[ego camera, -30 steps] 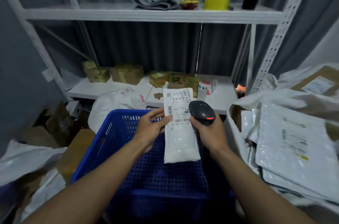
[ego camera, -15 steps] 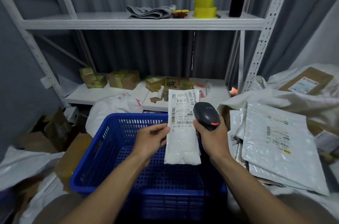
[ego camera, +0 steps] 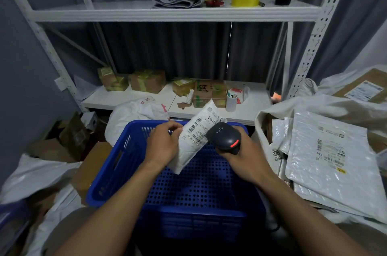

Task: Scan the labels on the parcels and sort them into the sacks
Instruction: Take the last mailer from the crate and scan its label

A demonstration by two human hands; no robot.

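The left hand [ego camera: 162,144] pinches the slim white plastic parcel [ego camera: 188,151] by its left edge, fingers curled round it, above the far rim of the blue perforated plastic basket [ego camera: 109,167]. The parcel's long axis tilts, with the labelled end up and to the right. The right hand [ego camera: 243,157] wraps the black handheld scanner [ego camera: 225,138] beside the label, and is nearer the open white cloth sack [ego camera: 314,107] right of the basket.

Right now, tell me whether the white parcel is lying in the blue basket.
No, the left hand holds the white parcel tilted above the blue basket.
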